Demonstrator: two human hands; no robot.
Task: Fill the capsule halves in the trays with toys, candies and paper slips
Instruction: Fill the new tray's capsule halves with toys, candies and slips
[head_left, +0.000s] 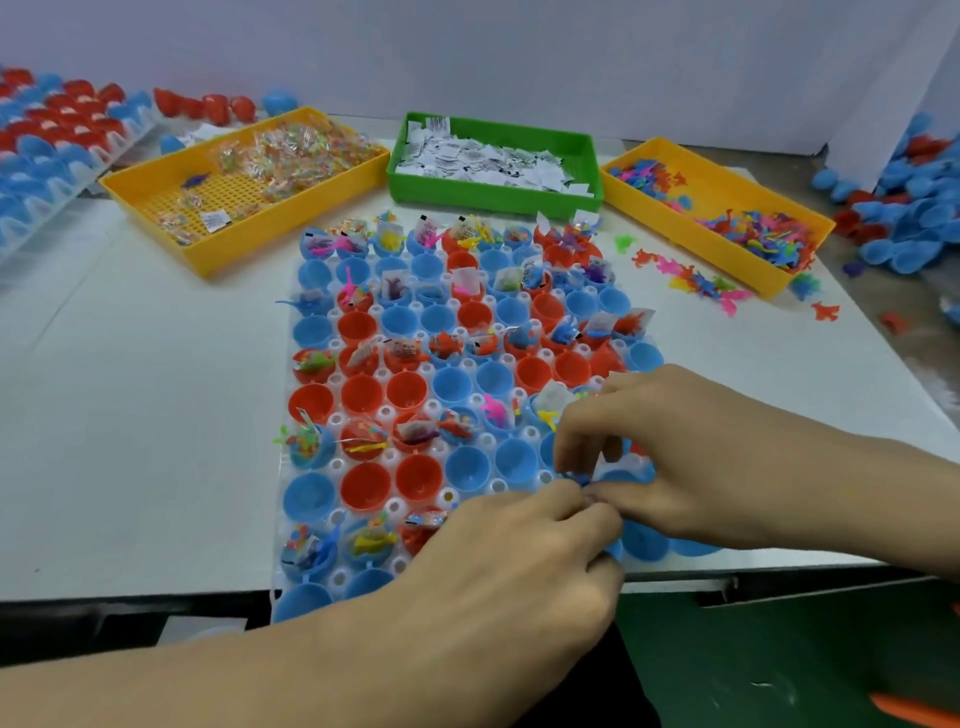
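Both hands, left hand (524, 551) and right hand (670, 441), seemingly pinch something.

1. I see 2 bare forearms entering from the bottom edge, with no sleeve on either up to the frame edge.
2. The left hand (511, 558) wears no glove, ring or band that I can make out.
3. The right hand (670, 447) is likewise bare; its wrist carries no watch or strap.
4. Fingernails are too blurred for me to describe.
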